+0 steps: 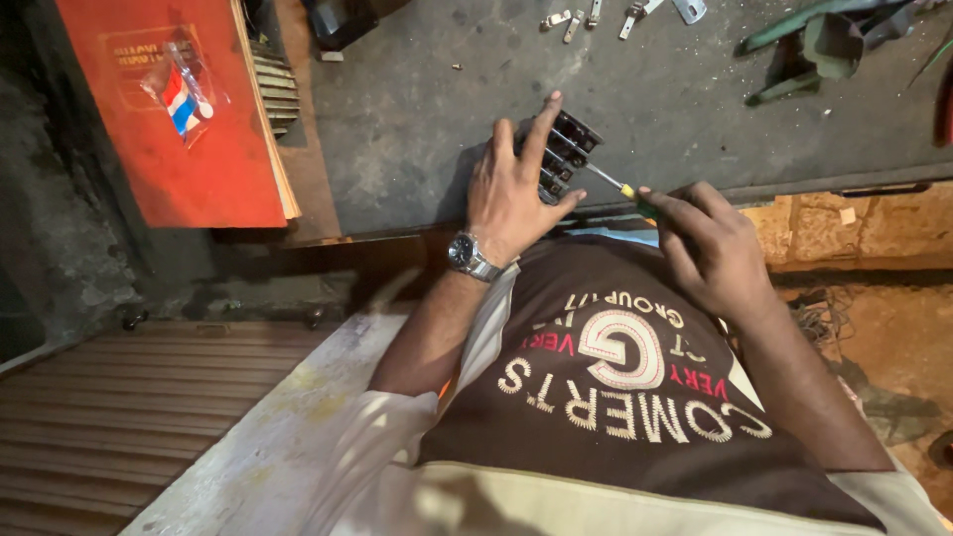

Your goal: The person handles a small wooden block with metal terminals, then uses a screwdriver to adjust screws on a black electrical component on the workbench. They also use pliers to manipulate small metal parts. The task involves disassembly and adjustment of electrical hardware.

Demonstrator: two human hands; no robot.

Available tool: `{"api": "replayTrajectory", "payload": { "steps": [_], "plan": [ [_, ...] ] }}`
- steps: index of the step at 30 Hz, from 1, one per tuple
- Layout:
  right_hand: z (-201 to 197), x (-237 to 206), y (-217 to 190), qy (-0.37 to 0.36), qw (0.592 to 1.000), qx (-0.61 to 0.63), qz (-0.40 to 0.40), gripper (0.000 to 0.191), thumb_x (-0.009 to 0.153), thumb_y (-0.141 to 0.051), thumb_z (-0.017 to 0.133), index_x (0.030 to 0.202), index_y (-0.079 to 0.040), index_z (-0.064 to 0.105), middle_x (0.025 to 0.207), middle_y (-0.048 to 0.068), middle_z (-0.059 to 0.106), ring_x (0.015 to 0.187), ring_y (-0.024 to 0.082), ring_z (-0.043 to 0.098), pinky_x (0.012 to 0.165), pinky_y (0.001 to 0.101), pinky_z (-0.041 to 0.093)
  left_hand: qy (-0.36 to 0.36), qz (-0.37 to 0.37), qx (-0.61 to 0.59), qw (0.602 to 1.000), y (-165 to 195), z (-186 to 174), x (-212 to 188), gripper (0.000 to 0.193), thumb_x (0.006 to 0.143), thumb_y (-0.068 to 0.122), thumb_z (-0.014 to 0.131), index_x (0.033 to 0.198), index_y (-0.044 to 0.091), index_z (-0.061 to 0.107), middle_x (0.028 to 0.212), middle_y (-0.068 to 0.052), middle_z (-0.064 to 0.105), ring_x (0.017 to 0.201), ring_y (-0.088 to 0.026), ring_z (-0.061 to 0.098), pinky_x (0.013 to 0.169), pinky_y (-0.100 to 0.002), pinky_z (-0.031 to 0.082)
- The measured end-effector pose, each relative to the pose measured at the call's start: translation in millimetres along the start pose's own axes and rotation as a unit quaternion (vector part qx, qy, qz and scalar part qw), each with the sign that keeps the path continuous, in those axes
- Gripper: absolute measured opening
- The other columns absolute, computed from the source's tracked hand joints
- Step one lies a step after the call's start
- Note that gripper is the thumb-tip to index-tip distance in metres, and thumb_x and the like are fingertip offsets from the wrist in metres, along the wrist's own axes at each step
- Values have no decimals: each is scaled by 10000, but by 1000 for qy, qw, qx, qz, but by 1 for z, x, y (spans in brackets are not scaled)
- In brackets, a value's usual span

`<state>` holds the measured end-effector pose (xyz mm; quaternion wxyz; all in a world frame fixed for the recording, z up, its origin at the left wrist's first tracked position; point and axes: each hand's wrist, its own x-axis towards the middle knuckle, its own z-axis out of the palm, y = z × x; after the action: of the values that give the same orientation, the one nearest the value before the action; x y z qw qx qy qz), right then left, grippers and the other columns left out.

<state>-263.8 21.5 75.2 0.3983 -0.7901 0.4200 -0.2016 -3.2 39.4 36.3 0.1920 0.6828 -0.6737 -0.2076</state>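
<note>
Head view shows my left hand clamping a black ribbed plastic switch block against the grey worktop's edge, while my right hand grips a slim yellow-and-green-handled screwdriver, tip in it. If that tip slips, I'd likely jab my left thumb.

We see a black ribbed plastic switch block, a yellow-and-green-handled steel screwdriver, and a flat orange-red book.

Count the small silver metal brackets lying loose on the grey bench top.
4, clustered at the bench's far edge: small silver metal brackets at and. More may lie beyond the frame's top edge.
</note>
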Motion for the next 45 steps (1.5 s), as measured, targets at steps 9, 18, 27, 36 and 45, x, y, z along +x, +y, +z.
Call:
{"api": "replayTrajectory", "payload": {
  "steps": [9, 18, 27, 36, 45],
  "plan": [
    [0, 6, -2, -1, 1000, -11, -8, 438, 885, 18, 592, 1314, -17, 675, 1044, 172, 638, 832, 303, 650, 733, 397, 528, -32, -9, -39, 999, -17, -8, 8, 1155, 712, 359, 929, 1603, 262, 200, 1243, -178, 520, 1058, -369, 631, 903, -488, 552],
    [2, 15, -4, -1, 1000, 6, -12, 444, 909, 18, 592, 1345, -22, 661, 1066, 170, 637, 887, 291, 667, 785, 392, 547, -41, -18, 3, 999, -18, -9, 14, 1132, 723, 405, 912, 1587, 214, 207, 1267, -162, 569, 1163, -360, 596, 992, -551, 457],
    [2, 15, -5, -21, 998, -51, -16, 482, 880, -5, 622, 1360, -35, 659, 1019, 159, 608, 786, 271, 644, 690, 393, 551, -47, -29, -22, 998, -9, -18, 19, 1062, 707, 335, 909, 1545, 177, 275, 1419, -152, 546, 1313, -369, 548, 1072, -544, 415],
    [0, 17, 0, -17, 999, -35, -11, 468, 896, -6, 610, 1362, -36, 652, 1028, 159, 613, 776, 270, 649, 685, 391, 554, -47, -11, 13, 999, -5, -23, 28, 1066, 670, 350, 920, 1507, 124, 299, 1456, -171, 489, 1321, -392, 537, 1013, -554, 434],
    [-2, 26, -26, -66, 994, -83, 24, 414, 932, -78, 661, 1346, -72, 671, 949, 184, 667, 740, 375, 662, 650, 471, 529, -48, 46, 40, 997, -12, -9, 26, 959, 755, 365, 869, 1528, 130, 352, 1419, -218, 473, 1195, -410, 583, 988, -525, 487]
  ]
}}
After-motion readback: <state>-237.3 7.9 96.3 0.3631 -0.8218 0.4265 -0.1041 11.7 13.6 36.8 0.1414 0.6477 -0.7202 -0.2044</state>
